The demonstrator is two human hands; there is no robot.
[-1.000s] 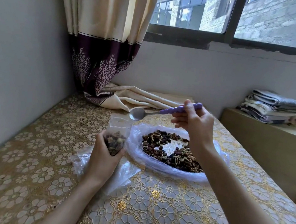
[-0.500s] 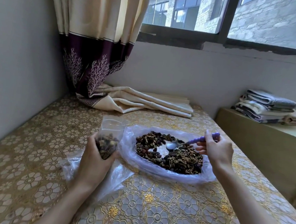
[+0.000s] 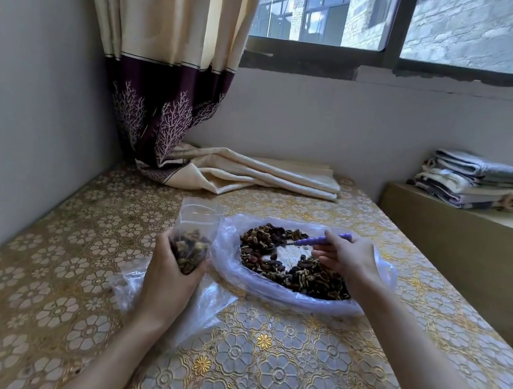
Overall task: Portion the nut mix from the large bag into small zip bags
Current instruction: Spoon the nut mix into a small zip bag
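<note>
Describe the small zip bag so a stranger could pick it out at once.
On the gold floral tablecloth, look left of the large bag spread open with nut mix. The left hand grips the small zip bag upright there. Unlike the flat empty plastic beneath, it stands open-topped, partly filled with nuts.

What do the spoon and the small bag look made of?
Spoon: purple handle, probably plastic, matte and ribbed; its neck looks like grey metal, the bowl buried in nuts. Small bag: thin clear plastic film, glossy, the nuts showing through.
</note>
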